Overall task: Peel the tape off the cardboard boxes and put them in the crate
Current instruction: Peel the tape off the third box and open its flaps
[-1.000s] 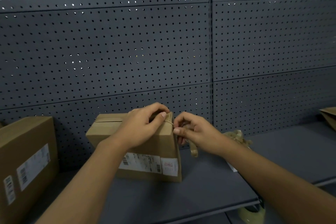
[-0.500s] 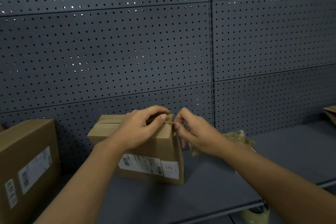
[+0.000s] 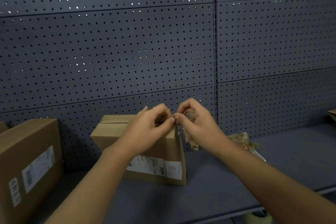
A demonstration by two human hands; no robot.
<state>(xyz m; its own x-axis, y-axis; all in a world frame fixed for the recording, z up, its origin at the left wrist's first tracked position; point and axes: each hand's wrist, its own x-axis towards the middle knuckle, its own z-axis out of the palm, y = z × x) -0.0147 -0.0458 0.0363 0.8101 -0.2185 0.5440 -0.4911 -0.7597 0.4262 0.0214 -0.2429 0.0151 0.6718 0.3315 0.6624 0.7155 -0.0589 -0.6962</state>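
Right now my left hand [image 3: 145,131] steadies the middle cardboard box [image 3: 156,151] on the shelf [image 3: 209,196] while my right hand [image 3: 196,123] pinches its tape [image 3: 174,115]. Next, I think, a steady pull rightward to strip it.

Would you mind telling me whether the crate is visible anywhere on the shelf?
No, the shelf shows only two cardboard boxes and a wad of peeled tape.

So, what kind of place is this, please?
Probably a stockroom or shop storage area: a dark perforated metal back panel, a metal shelf, and cardboard boxes with shipping labels, one being untaped.
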